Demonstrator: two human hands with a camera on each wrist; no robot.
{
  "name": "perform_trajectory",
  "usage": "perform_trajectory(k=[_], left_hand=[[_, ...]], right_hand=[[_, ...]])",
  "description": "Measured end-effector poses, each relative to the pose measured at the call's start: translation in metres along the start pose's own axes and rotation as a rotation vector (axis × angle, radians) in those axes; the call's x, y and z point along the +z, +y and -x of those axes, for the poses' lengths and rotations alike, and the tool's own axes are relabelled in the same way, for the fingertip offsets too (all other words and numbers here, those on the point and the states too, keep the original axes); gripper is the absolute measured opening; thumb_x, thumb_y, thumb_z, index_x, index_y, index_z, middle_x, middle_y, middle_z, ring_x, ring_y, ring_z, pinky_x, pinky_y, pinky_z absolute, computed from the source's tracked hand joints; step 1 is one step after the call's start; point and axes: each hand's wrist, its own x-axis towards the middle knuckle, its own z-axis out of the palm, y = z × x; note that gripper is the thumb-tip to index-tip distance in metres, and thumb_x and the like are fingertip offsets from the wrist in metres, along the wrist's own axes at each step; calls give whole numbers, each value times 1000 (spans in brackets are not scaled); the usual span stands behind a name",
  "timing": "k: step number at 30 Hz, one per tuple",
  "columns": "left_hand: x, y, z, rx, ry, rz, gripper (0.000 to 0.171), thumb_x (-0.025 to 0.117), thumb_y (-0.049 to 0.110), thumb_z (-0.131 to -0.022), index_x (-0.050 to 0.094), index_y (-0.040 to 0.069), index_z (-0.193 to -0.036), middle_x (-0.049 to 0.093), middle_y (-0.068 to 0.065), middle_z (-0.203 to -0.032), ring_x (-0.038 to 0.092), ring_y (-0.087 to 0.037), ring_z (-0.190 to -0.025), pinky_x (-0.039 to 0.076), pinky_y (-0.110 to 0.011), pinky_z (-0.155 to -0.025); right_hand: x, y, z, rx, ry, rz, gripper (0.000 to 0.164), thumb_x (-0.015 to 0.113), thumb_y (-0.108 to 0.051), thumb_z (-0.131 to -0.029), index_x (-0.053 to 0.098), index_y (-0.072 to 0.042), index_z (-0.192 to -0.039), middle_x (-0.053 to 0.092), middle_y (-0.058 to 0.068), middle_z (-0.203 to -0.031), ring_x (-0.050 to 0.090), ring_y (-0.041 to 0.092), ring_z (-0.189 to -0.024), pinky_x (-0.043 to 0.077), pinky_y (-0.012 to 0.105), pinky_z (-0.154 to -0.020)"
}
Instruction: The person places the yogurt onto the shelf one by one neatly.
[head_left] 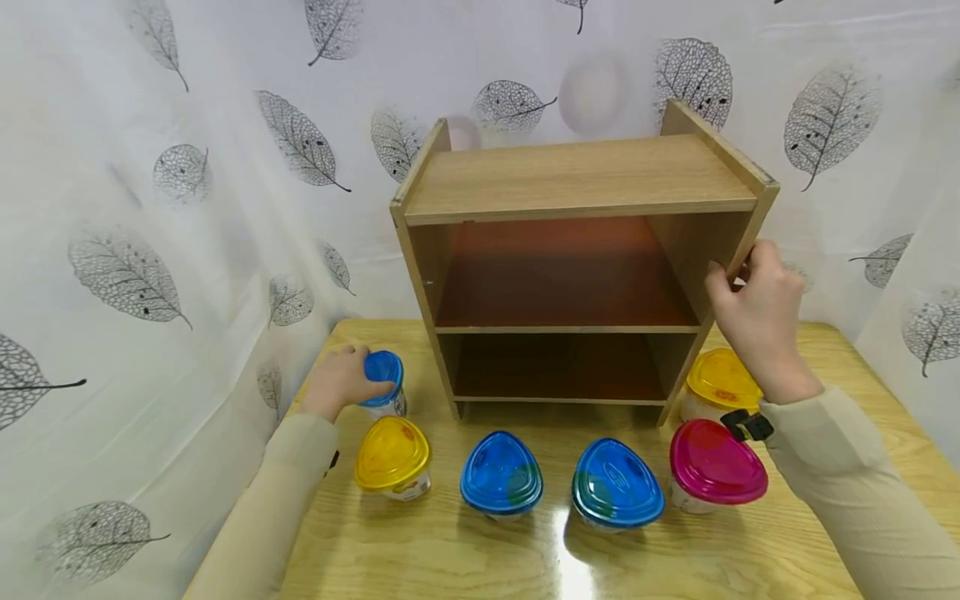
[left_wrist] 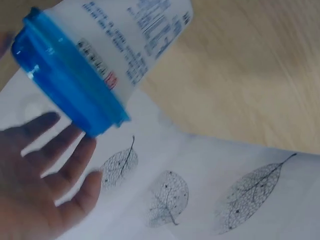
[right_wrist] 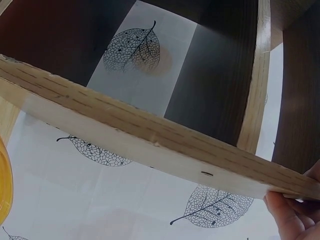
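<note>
A small wooden shelf unit (head_left: pixel 577 179) with reddish-brown inner boards stands upright on the table. My right hand (head_left: pixel 765 308) grips the front edge of its right side panel (right_wrist: pixel 150 137), with the thumb in front and fingers behind. At the left, my left hand (head_left: pixel 341 383) is at a white tub with a blue lid (head_left: pixel 384 367). The left wrist view shows spread, slightly bent fingers (left_wrist: pixel 75 165) by the rim of that lid (left_wrist: pixel 70 75); firm contact is not clear. The tub's white side has small printed text (left_wrist: pixel 145 30).
A yellow-lidded tub (head_left: pixel 392 454), two blue-lidded tubs (head_left: pixel 501 473) (head_left: pixel 617 483) and a pink-lidded tub (head_left: pixel 716 462) stand before the shelf. Another yellow-lidded tub (head_left: pixel 720 379) is beside its right side. A leaf-patterned white curtain (head_left: pixel 225 100) surrounds the wooden table (head_left: pixel 420 554).
</note>
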Motion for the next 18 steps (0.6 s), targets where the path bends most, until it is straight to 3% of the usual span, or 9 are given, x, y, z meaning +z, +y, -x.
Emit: perform_trajectory(k=[5,9,14,18], left_hand=[[6,3,2,-107,71,-28,93,46,68,-72,41,-8,-124,43,-31,-117,45,-43,-100,42,-51,-75],[10,6,4,-184,73,-70,98,43,74,-69,43,-8,-123,44,-30,-112,46,-42,-95,43,-49,-70],[13,7,3,-215,31,-52,98,45,73,-69,40,-7,-125,42,-30,-113,47,-43,-93,44,-50,-66],[12,6,2,-199,17,-1,96,51,69,-69,39,-7,-126,42,-31,-113,48,-42,-92,45,-50,-68]], right_hand=[[1,0,0,-7,6,5,21,54,-6,-80,50,12,-89,59,26,-79,60,39,-76,27,-3,-58],[1,0,1,-7,4,6,21,54,-7,-80,50,12,-90,60,25,-80,60,39,-77,28,-3,-59],[1,0,2,-10,-2,6,22,54,-7,-81,50,12,-92,60,25,-83,60,39,-79,29,-3,-60],[0,1,1,-10,2,6,22,54,-7,-81,50,12,-92,60,26,-84,60,40,-79,27,-3,-58]])
